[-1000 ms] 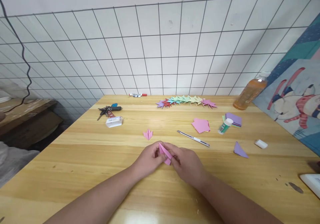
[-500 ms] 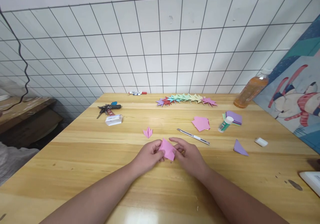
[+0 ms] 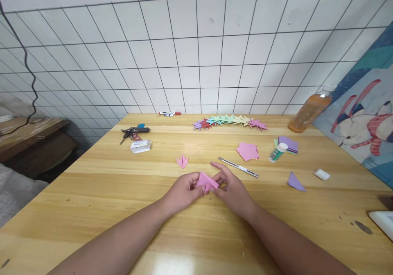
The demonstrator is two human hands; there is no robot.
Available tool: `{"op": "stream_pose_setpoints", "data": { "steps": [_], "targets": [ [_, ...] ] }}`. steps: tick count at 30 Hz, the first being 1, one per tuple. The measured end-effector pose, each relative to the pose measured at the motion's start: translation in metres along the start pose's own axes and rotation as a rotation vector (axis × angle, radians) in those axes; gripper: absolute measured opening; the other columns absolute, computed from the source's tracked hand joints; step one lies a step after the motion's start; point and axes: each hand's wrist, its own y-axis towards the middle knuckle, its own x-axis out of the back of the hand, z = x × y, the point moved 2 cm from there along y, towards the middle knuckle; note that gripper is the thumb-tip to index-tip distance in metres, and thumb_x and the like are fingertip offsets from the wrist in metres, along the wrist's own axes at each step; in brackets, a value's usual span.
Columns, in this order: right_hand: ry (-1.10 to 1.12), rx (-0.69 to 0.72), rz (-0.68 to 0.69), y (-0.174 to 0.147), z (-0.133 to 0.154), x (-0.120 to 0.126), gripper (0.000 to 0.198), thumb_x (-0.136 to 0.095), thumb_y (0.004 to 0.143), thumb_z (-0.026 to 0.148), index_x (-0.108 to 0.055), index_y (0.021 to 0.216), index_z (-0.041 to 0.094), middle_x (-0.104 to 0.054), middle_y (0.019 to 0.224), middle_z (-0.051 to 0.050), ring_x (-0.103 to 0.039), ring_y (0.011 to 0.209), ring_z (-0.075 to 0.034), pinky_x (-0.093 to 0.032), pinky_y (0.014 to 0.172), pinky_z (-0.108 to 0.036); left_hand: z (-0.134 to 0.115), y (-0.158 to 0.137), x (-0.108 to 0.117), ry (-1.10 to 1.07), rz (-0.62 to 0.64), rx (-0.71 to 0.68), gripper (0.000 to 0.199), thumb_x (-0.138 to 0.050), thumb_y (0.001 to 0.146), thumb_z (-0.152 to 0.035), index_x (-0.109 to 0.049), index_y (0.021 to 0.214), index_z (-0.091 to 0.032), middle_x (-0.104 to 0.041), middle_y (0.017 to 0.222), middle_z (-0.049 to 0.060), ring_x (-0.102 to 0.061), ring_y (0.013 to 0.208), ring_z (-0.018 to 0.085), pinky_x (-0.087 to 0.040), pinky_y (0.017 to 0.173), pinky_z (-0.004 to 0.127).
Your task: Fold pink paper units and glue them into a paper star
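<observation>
A small piece of pink folding paper point(image 3: 205, 180) is held between both hands above the table, with one edge folded over on a slant. My left hand point(image 3: 183, 188) pinches its left side between thumb and fingers. On the right side, my right hand point(image 3: 229, 188) grips the paper with its thumb and bent fingers, while the index finger stretches away. A finished-looking pink folded piece point(image 3: 182, 161) lies just beyond my left hand. Beyond my right hand lies a slim utility knife point(image 3: 238, 167), and behind it a stack of pink paper pieces point(image 3: 247, 151).
A chain of coloured folded paper point(image 3: 229, 121) lies by the tiled wall. To the right are a glue stick point(image 3: 278, 152), purple paper squares point(image 3: 287, 144), a purple triangle point(image 3: 296, 181), an eraser point(image 3: 321, 174) and a bottle point(image 3: 310, 110). Keys point(image 3: 134, 133), a small box point(image 3: 140, 146) and a marker point(image 3: 170, 113) are left.
The pink paper, flatter and diamond-like before, now has its right part folded over in a slanted strip. My right index finger has lifted away from the paper.
</observation>
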Motion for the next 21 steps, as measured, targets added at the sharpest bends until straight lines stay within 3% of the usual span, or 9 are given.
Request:
{"op": "stream_pose_setpoints", "data": {
  "steps": [4,8,14,21],
  "targets": [
    [0.014,-0.027,-0.048,0.003,-0.004,0.002,0.053,-0.058,0.073,0.017,-0.039,0.123,0.019,-0.057,0.075,0.001,-0.054,0.067,-0.011,-0.045,0.062,-0.025,-0.004,-0.002,0.002,-0.026,0.022,-0.019,0.029,-0.058,0.077,-0.04,-0.061,0.086,-0.014,-0.064,0.082,0.005,-0.057,0.074,0.015,-0.042,0.066,0.023],
    [0.114,-0.069,-0.054,0.005,-0.009,0.004,0.046,-0.057,0.072,0.02,-0.043,0.115,0.018,-0.054,0.074,0.002,-0.052,0.062,-0.01,-0.045,0.055,-0.024,0.0,-0.002,0.007,-0.087,0.041,0.031,0.043,-0.043,0.084,-0.05,-0.064,0.087,-0.013,-0.066,0.08,0.008,-0.057,0.067,0.015,-0.041,0.057,0.022],
    [0.103,-0.051,-0.052,0.006,-0.006,0.003,0.04,-0.056,0.072,0.019,-0.044,0.11,0.018,-0.052,0.072,0.003,-0.052,0.064,-0.011,-0.043,0.058,-0.024,0.002,-0.001,0.004,0.046,0.111,0.011,0.031,-0.05,0.083,-0.041,-0.064,0.086,-0.013,-0.066,0.081,0.007,-0.058,0.074,0.015,-0.043,0.068,0.024],
    [0.095,-0.013,-0.015,0.001,0.002,0.001,0.043,-0.054,0.07,0.015,-0.045,0.112,0.018,-0.055,0.078,0.001,-0.054,0.071,-0.012,-0.043,0.064,-0.025,0.0,-0.001,0.001,0.157,0.024,0.012,0.026,-0.052,0.08,-0.037,-0.061,0.074,-0.014,-0.064,0.069,0.003,-0.057,0.066,0.014,-0.042,0.064,0.022]
  ]
}}
